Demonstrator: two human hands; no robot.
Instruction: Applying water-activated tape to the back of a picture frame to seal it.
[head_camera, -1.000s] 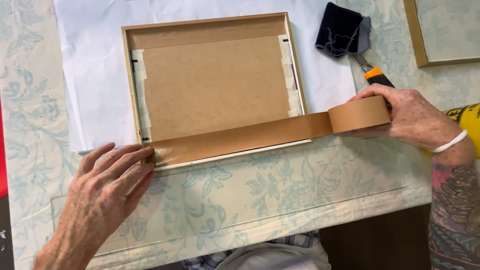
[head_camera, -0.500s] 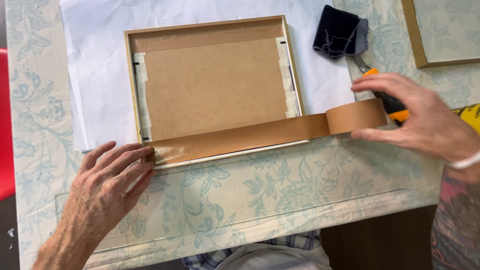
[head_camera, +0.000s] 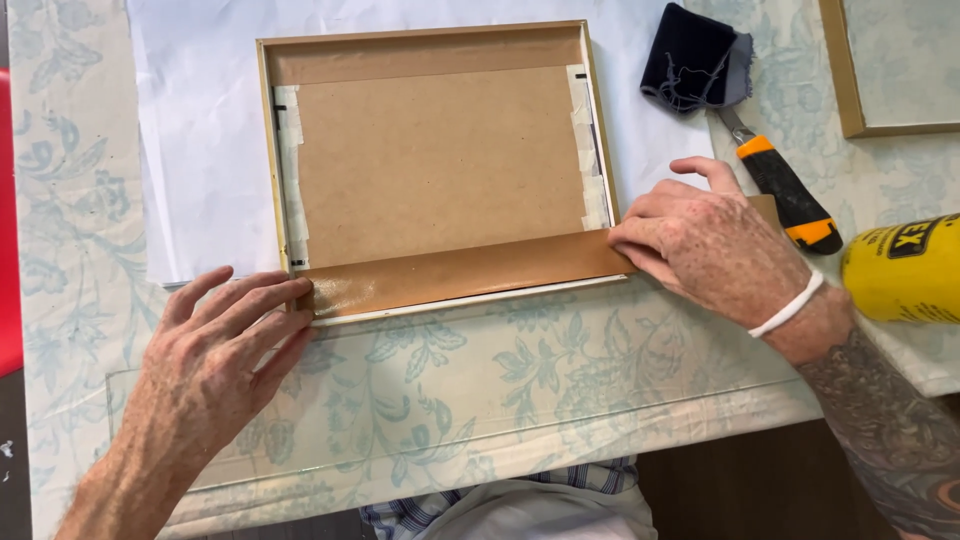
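The right hand (head_camera: 715, 245) has slid in from three o'clock and now presses flat, fingers together, on the brown tape (head_camera: 470, 272) at the frame's (head_camera: 268, 150) corner. The left hand (head_camera: 215, 360), fingers slightly spread, pins the tape's nine o'clock end.

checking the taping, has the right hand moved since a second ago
Yes. The right hand has come in leftward to the frame's lower right corner, pressing the brown tape there; earlier it was out past the knife.
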